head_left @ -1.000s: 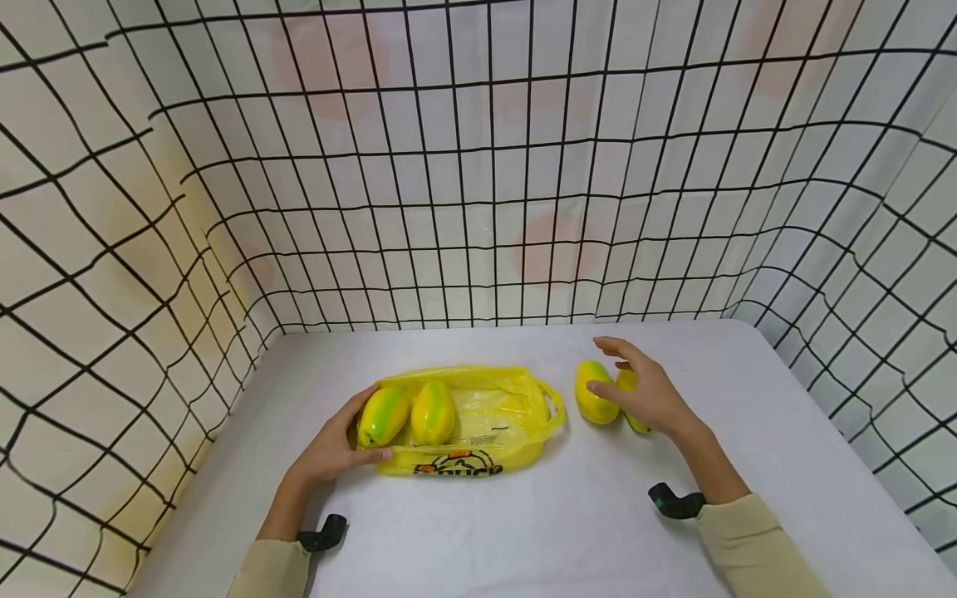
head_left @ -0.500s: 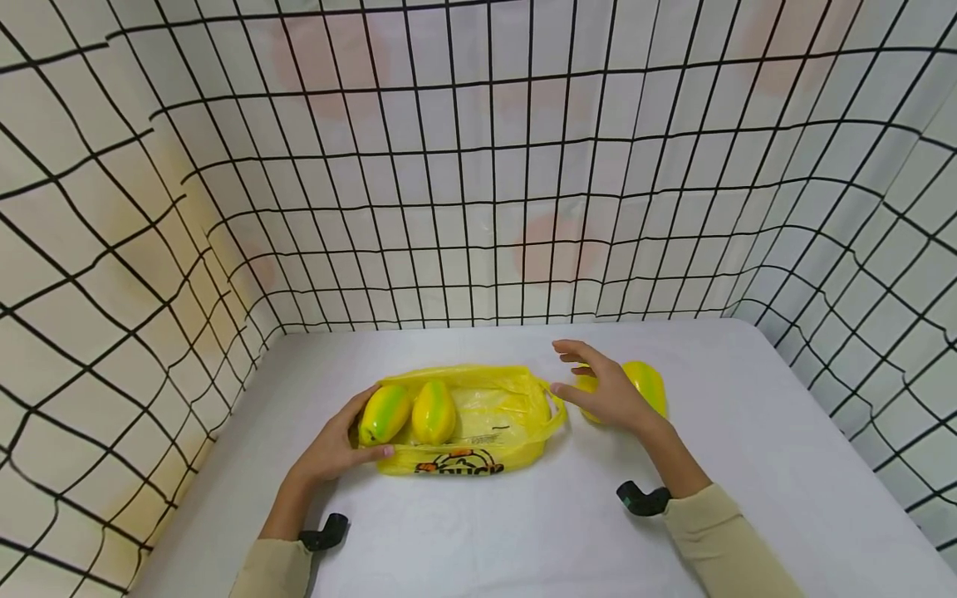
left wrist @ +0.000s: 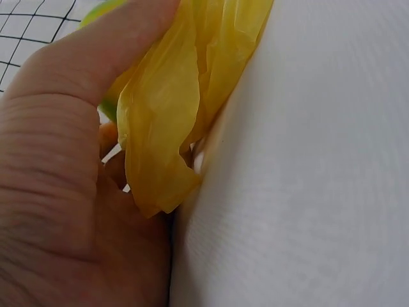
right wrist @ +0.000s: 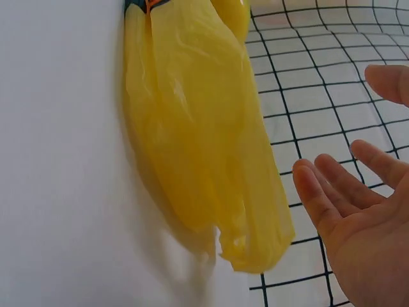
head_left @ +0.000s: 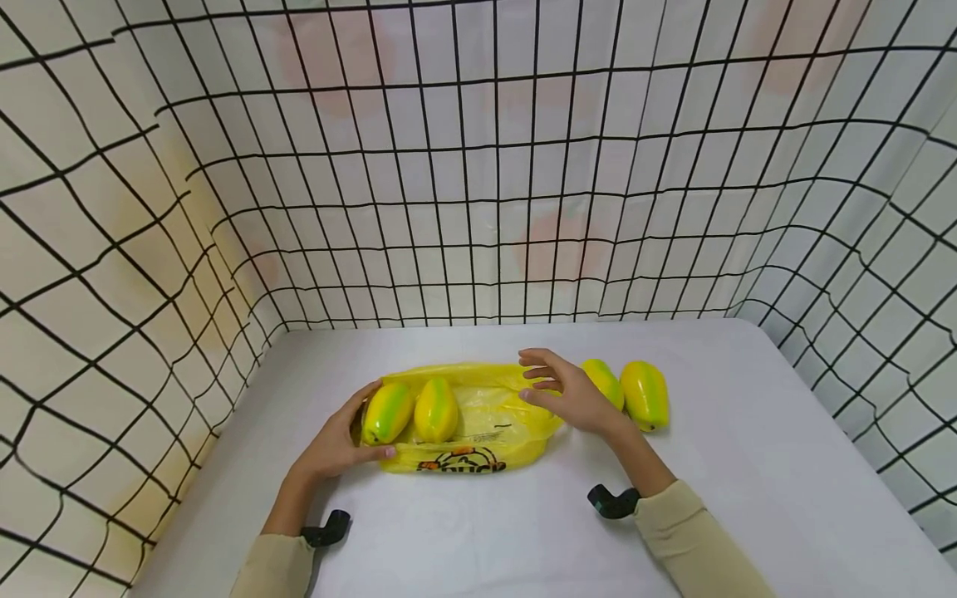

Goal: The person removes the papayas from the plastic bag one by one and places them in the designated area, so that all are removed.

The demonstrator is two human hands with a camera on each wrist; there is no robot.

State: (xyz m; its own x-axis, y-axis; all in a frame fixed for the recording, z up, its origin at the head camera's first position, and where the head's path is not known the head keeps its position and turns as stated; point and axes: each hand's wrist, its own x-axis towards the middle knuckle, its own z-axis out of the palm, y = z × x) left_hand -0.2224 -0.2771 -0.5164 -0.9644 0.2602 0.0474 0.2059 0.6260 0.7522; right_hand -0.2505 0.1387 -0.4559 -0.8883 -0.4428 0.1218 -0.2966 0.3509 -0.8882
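A yellow plastic bag (head_left: 486,415) with a printed front lies on its side, mouth spread upward. Inside its left part are two glossy yellow fruits with green streaks, one (head_left: 389,413) beside the other (head_left: 437,409); their exact kind is unclear. My left hand (head_left: 334,440) holds the bag's left end, thumb on the near side and fingers at the far side; in the left wrist view the thumb lies along the crumpled plastic (left wrist: 166,109). Over the bag's right end hovers my right hand (head_left: 571,397), fingers loosely spread and holding nothing, as the right wrist view confirms.
Two more such fruits, one (head_left: 604,382) partly behind my right hand and another (head_left: 645,394), rest right of the bag on the white table (head_left: 478,531). A white backdrop with a black grid (head_left: 497,199) encloses the back and sides.
My right hand has moved left from the two outer fruits to above the bag's right end, uncovering the rightmost fruit. My left hand has stayed at the bag's left end.
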